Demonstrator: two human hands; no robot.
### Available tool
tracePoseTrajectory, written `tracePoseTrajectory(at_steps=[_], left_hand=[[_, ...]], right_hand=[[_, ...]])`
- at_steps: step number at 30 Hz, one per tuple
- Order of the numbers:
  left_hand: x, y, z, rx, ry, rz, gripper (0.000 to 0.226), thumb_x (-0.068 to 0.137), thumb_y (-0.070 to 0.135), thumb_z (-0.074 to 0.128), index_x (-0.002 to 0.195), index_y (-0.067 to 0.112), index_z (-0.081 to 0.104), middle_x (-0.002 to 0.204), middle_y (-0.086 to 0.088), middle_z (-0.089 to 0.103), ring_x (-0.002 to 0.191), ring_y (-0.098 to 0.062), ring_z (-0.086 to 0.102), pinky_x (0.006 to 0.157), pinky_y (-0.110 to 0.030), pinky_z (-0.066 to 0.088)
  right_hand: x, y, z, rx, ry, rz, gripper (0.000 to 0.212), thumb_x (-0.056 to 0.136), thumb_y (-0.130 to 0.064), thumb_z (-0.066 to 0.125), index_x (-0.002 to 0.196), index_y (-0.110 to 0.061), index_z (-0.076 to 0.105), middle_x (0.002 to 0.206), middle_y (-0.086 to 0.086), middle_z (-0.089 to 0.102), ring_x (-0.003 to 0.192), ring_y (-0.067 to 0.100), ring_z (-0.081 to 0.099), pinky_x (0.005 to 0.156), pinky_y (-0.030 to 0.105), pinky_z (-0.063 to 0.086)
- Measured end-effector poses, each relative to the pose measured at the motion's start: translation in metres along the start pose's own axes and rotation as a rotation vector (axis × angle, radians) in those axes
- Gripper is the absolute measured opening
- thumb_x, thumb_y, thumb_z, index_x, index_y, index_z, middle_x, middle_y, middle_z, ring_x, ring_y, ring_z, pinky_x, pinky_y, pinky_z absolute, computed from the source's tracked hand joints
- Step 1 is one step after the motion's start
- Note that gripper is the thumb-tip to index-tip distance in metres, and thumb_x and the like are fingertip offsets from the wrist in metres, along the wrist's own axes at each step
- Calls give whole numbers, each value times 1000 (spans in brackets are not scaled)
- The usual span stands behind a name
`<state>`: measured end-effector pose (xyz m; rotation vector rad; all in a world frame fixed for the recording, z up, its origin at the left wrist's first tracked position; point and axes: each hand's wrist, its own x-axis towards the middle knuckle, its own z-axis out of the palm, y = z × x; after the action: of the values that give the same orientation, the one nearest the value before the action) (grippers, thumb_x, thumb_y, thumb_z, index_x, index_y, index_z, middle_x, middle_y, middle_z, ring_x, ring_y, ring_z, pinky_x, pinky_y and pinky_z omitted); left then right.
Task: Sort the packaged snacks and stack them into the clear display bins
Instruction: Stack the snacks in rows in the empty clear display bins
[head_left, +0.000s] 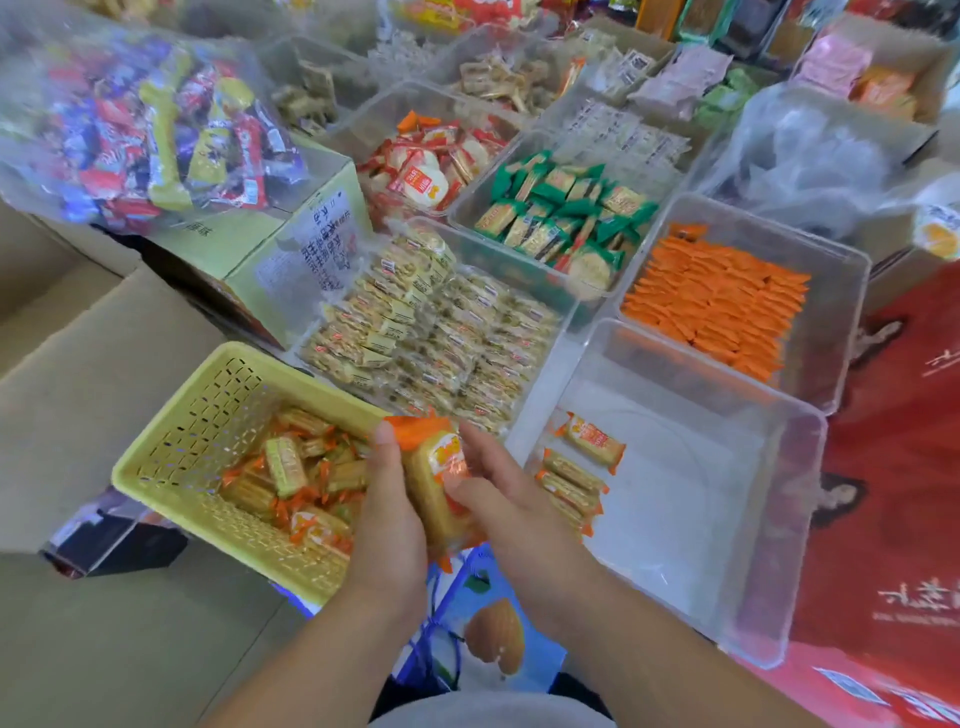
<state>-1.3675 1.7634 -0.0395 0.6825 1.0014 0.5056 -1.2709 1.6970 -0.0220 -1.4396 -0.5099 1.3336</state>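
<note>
Holding orange-and-yellow wrapped snack packet (435, 486) just right of yellow perforated plastic basket (208, 415).
Gripped in curled fingers of left hand (390, 512) and right hand (501, 491); clear plastic bin (701, 545) farther right of basket.

Your left forearm (311, 649) and your right forearm (649, 639) are bare; they rise from the lower edge and lean toward each other, so the hands meet near the middle. Your left hand (387, 514) shows its back, the thumb straight up along the left side of the orange packet (434, 488); its other fingers are hidden. Your right hand (501, 499) holds the same packet from the right, fingers bent onto its face.
</note>
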Motion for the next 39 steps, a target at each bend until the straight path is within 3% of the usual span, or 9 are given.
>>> tracePoseTrajectory(at_steps=[4,9,13,18,21,26,31,35,39], left_hand=[[-5,-21,46,41,75,113,104,46,94,72,124,25,72,118,-4,77,106,-19,75,74,-31,62],[12,-33,80,364,98,112,91,59,74,70,128,15,64,119,-14,72,104,-24,74,78,-41,59],[37,-38,106,445,-58,-22,96,58,76,66,131,14,65,122,-13,73,110,-27,72,97,-51,57],[79,-55,136,703,-358,-69,82,62,95,52,114,35,73,110,0,78,105,-21,74,95,-49,58],[113,-70,151,836,-370,80,68,70,93,36,103,43,69,110,11,70,114,-19,65,89,-32,50],[181,-100,155,1764,-561,381,70,96,45,62,154,12,40,160,-10,37,146,-28,38,118,-34,29],[213,-115,151,2357,-831,316,93,96,58,53,163,12,8,171,-9,12,157,-30,10,126,-48,12],[215,-118,155,2366,-798,354,86,95,61,49,158,9,24,154,-12,40,145,-32,36,122,-49,22],[201,-112,153,2400,-786,342,58,94,60,49,130,15,57,127,-8,50,120,-31,52,96,-43,42]], right_hand=[[-13,-4,-41,34,-138,-6,39,101,-28,54,133,-48,51,109,-39,67,106,-15,62,81,6,49],[-16,0,-84,-11,-66,-86,26,106,-24,49,125,-39,59,110,-35,66,105,-18,58,87,6,46],[-9,15,-118,125,20,-34,63,98,-35,65,154,-35,36,139,-20,58,131,3,55,115,40,42],[1,40,-169,370,135,-66,57,82,-23,72,136,-33,59,122,9,71,109,25,69,88,40,57],[6,61,-198,394,426,-10,39,82,-17,70,121,-22,70,115,14,72,94,26,71,77,39,59],[16,102,-238,334,819,170,25,89,-9,72,112,-20,69,95,0,76,76,13,70,60,28,57],[24,124,-248,223,882,246,31,80,-22,82,106,-29,69,91,-9,75,77,9,73,63,31,62],[29,129,-252,156,870,251,37,71,-28,84,103,-33,68,88,-12,74,81,17,73,67,42,64],[40,125,-254,8,823,260,36,71,-26,86,101,-31,66,92,-3,73,76,20,72,61,48,63]])
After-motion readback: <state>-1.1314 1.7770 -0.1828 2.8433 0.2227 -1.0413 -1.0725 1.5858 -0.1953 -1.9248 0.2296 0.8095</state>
